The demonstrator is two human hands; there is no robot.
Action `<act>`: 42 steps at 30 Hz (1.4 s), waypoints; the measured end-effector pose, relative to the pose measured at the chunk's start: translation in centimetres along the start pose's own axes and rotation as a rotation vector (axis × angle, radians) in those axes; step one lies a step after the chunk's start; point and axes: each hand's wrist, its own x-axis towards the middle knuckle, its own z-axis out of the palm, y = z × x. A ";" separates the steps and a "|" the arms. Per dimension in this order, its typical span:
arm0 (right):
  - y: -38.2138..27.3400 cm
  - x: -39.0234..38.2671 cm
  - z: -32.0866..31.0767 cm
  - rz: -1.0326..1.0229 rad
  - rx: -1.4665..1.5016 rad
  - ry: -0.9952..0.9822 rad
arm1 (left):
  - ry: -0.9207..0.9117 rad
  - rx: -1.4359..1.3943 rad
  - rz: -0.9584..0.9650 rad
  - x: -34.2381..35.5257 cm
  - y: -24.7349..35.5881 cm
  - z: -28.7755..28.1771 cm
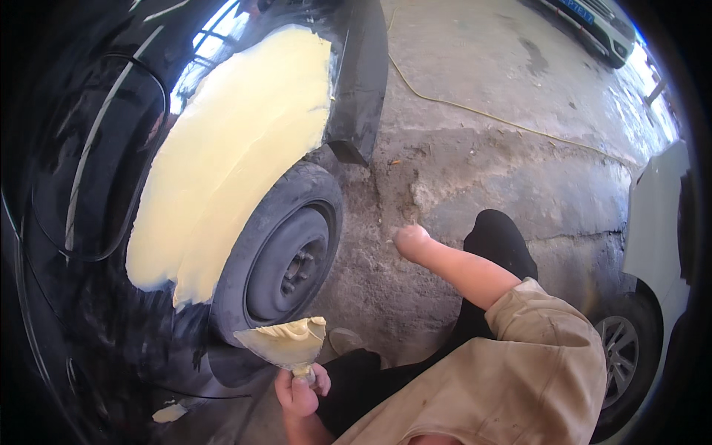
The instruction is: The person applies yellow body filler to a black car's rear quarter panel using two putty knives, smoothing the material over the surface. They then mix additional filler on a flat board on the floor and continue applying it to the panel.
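Observation:
My left hand (300,393) is wrapped round the handle of a putty knife (267,345), low beside the tyre. A thick lump of cream-yellow filler (293,333) lies along its wide blade. Off to the right, above the floor, my right hand (410,241) is closed like a fist. Its fingers are mostly hidden, and I cannot make out what, if anything, is in them. A broad coat of the same pale filler (230,141) covers the black car's panel (96,297) around the wheel arch. Under it sits the wheel (285,259) with its bare dark steel rim.
A yellow hose or cable (475,106) runs across the rough concrete floor (445,170). A white car (656,222) with an alloy wheel (618,356) stands close at my right. Another vehicle (593,26) is at the far right. A filler scrap (169,413) lies at lower left.

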 end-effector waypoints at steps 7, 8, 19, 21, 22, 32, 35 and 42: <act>-2.7 -2.2 1.6 -0.109 0.677 0.621 | 0.061 0.041 -0.059 1.0 0.4 1.4; -2.9 -3.2 -0.2 -0.111 0.821 0.623 | 0.107 0.047 -0.101 0.9 0.5 1.5; -6.0 -12.1 -9.4 -0.750 1.750 0.886 | -0.154 -0.107 -0.232 2.8 0.7 1.7; -5.6 -12.7 -10.0 -0.982 1.499 0.930 | -0.182 -0.095 -0.263 3.0 0.7 1.7; -5.4 -13.1 -10.1 -1.019 1.398 0.941 | -0.191 -0.091 -0.281 3.1 0.6 1.7; -2.9 -15.4 -11.5 -1.015 0.630 0.755 | -0.182 0.028 -0.202 2.6 -0.1 1.5; -3.6 -14.8 -9.8 -0.999 0.501 0.402 | -0.085 -0.140 -0.108 2.4 -0.2 1.7; -3.6 -13.2 -10.6 -0.482 1.869 0.519 | -0.259 -0.323 -0.214 2.4 0.7 1.9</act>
